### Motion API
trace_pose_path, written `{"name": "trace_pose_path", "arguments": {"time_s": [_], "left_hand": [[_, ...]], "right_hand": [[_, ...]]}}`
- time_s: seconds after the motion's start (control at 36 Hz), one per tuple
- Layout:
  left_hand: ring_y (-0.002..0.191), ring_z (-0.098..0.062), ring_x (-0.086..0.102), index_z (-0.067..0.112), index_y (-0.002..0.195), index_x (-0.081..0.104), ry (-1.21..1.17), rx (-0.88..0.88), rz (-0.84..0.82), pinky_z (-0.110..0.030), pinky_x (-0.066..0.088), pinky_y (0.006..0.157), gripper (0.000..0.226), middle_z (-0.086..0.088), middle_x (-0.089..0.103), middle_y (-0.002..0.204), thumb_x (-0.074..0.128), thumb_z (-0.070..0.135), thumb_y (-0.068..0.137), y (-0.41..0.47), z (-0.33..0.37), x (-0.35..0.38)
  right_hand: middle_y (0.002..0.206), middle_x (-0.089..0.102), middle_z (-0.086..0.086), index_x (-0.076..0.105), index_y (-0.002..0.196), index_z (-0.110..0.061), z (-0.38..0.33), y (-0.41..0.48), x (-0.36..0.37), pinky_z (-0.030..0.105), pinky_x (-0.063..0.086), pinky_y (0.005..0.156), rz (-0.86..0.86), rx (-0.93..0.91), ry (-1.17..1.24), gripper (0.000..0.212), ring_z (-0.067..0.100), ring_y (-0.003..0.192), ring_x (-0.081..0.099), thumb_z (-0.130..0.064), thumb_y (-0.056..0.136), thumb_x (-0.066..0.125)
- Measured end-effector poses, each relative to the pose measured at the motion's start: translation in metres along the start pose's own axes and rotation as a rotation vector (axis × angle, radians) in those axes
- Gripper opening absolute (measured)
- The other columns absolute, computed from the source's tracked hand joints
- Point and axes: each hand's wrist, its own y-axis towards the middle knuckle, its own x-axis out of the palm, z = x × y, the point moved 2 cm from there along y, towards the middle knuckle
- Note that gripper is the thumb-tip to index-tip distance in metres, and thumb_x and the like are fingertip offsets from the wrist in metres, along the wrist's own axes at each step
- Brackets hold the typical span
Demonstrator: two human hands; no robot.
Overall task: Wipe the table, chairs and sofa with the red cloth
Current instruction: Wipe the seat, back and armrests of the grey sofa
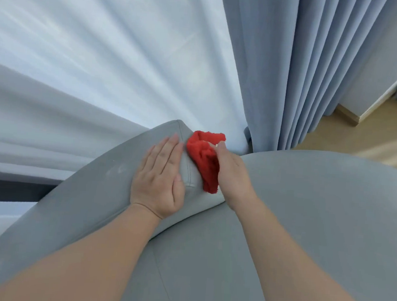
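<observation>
While the left hand [159, 178] lies flat, fingers straight, on the grey sofa [306, 218] cushion, the right hand [232, 174] at its 3 o'clock grips the fluffy, bunched red cloth [204, 160] against the stitched cushion corner, below pleated blue curtains [306, 63].

Red cloth [205, 159] on grey sofa [307, 206]

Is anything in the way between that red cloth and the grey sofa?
Nothing visible. The right hand holds the red cloth straight against the sofa corner. The left hand rests flat beside it, not under it.
</observation>
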Motion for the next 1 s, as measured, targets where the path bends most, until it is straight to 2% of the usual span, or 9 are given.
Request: {"name": "trace_pose_path", "arguments": {"time_s": [0.06, 0.11, 0.19, 0.25, 0.39, 0.56, 0.72, 0.86, 1.0], "left_hand": [[0.129, -0.031, 0.042, -0.005, 0.13, 0.051, 0.012, 0.01, 0.009, -0.047, 0.035, 0.106, 0.056, -0.02, 0.048, 0.138, 0.033, 0.019, 0.083, 0.001, -0.002, 0.0], [0.13, -0.03, 0.041, -0.005, 0.131, 0.05, 0.028, 0.017, 0.014, -0.044, 0.032, 0.109, 0.057, -0.019, 0.047, 0.139, 0.033, 0.02, 0.083, 0.002, -0.003, 0.001], [0.131, -0.03, 0.04, -0.005, 0.132, 0.049, 0.029, 0.017, 0.015, -0.04, 0.027, 0.112, 0.057, -0.016, 0.043, 0.141, 0.033, 0.02, 0.083, 0.002, -0.003, 0.002], [0.131, -0.03, 0.04, -0.006, 0.132, 0.048, 0.033, 0.026, 0.033, -0.039, 0.026, 0.113, 0.057, -0.016, 0.041, 0.141, 0.033, 0.02, 0.083, 0.003, -0.003, 0.004], [0.131, -0.032, 0.041, -0.004, 0.133, 0.044, 0.047, 0.062, 0.073, -0.043, 0.03, 0.111, 0.055, -0.018, 0.043, 0.141, 0.031, 0.02, 0.086, 0.002, -0.005, 0.007], [0.131, -0.031, 0.04, -0.006, 0.132, 0.046, 0.071, 0.061, 0.066, -0.043, 0.028, 0.111, 0.056, -0.019, 0.045, 0.14, 0.032, 0.019, 0.084, 0.0, -0.005, 0.008], [0.133, -0.03, 0.039, -0.003, 0.134, 0.043, 0.07, 0.071, 0.097, -0.04, 0.026, 0.114, 0.055, -0.016, 0.042, 0.141, 0.028, 0.021, 0.088, 0.001, -0.006, 0.01], [0.134, -0.029, 0.039, 0.001, 0.136, 0.04, 0.064, 0.093, 0.15, -0.038, 0.026, 0.114, 0.054, -0.013, 0.042, 0.142, 0.02, 0.026, 0.093, -0.002, -0.01, 0.015], [0.133, -0.028, 0.04, 0.002, 0.137, 0.041, 0.077, 0.1, 0.173, -0.038, 0.026, 0.113, 0.054, -0.011, 0.041, 0.142, 0.021, 0.026, 0.093, 0.0, -0.013, 0.019]], "right_hand": [[0.088, 0.064, -0.025, 0.069, 0.09, -0.047, 0.005, 0.002, 0.002, 0.024, 0.044, 0.085, 0.116, -0.037, -0.026, 0.028, -0.007, 0.087, 0.056, -0.044, 0.095, 0.042], [0.119, 0.06, -0.011, 0.061, 0.126, -0.029, 0.002, 0.009, 0.009, 0.028, 0.039, 0.1, 0.13, -0.101, -0.088, 0.033, 0.005, 0.111, 0.052, -0.03, 0.095, 0.047], [0.14, 0.047, -0.005, 0.052, 0.135, -0.021, -0.003, 0.025, 0.016, 0.037, 0.028, 0.112, -0.024, -0.12, -0.247, 0.058, 0.017, 0.129, 0.037, -0.042, 0.085, 0.031], [0.148, 0.04, -0.009, 0.046, 0.141, -0.023, -0.001, 0.025, 0.02, 0.039, 0.019, 0.117, -0.09, -0.076, -0.133, 0.063, 0.01, 0.139, 0.029, -0.045, 0.085, 0.029], [0.148, 0.042, -0.007, 0.049, 0.14, -0.016, 0.012, 0.011, 0.024, 0.036, 0.019, 0.118, -0.002, -0.222, 0.049, 0.051, 0.002, 0.14, 0.027, -0.026, 0.092, 0.032], [0.15, 0.037, -0.016, 0.037, 0.147, -0.028, 0.05, 0.039, 0.009, 0.03, 0.02, 0.117, -0.065, -0.112, -0.02, 0.057, 0.001, 0.139, 0.029, -0.028, 0.09, 0.029], [0.143, 0.045, -0.017, 0.043, 0.138, -0.038, 0.097, 0.065, -0.005, 0.027, 0.029, 0.11, -0.036, 0.063, 0.018, 0.041, 0.007, 0.137, 0.035, -0.03, 0.1, 0.031], [0.145, 0.047, 0.002, 0.045, 0.142, -0.024, 0.142, 0.066, -0.017, 0.041, 0.035, 0.11, 0.047, 0.298, 0.056, 0.063, 0.022, 0.133, 0.044, -0.063, 0.092, 0.038], [0.115, 0.059, -0.006, 0.056, 0.13, -0.014, 0.142, 0.074, -0.012, 0.03, 0.041, 0.096, 0.088, 0.267, 0.119, 0.047, 0.011, 0.106, 0.052, -0.043, 0.098, 0.039]]}}
